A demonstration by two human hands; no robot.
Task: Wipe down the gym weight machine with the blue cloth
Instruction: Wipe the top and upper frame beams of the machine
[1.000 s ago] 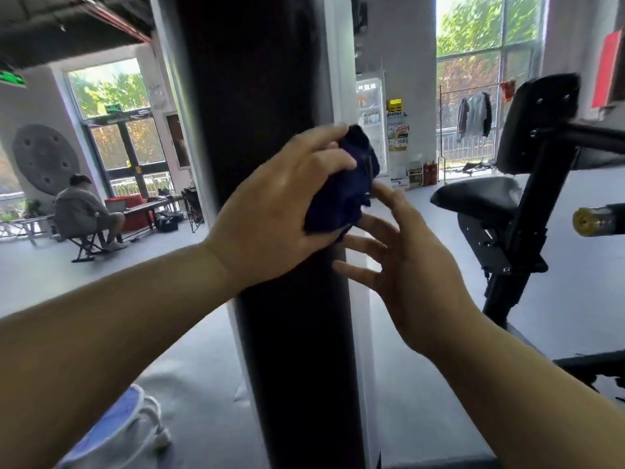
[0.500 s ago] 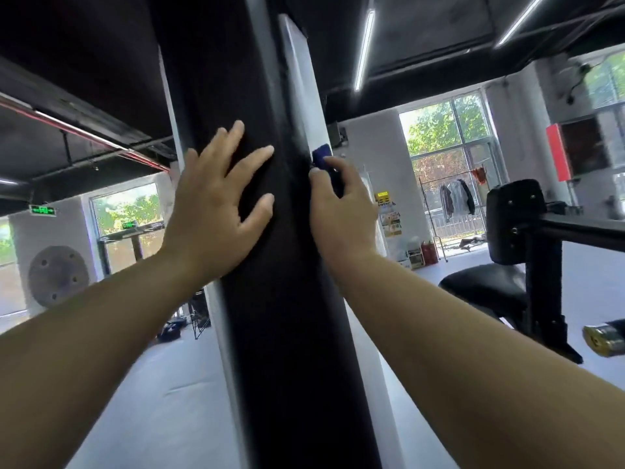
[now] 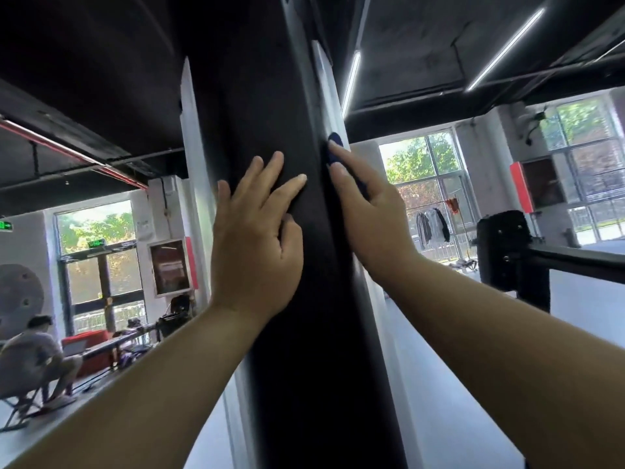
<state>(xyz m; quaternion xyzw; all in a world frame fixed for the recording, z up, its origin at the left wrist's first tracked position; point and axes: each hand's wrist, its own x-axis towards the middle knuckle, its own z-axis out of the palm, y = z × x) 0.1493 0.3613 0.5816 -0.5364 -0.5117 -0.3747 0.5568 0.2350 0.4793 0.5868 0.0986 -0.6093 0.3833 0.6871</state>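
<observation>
Cloth [image 3: 334, 137] sits between right hand [image 3: 372, 214] and machine column [image 3: 287, 333].

The machine's upright [image 3: 270, 96] in front of me is plain matte black, edged by pale silver strips [image 3: 326, 82]. The cloth [image 3: 336, 137] shows dark blue. Behind, the floor [image 3: 456, 384] is light grey, a wall panel [image 3: 517, 187] red, the exit sign [image 3: 5, 226] green
</observation>
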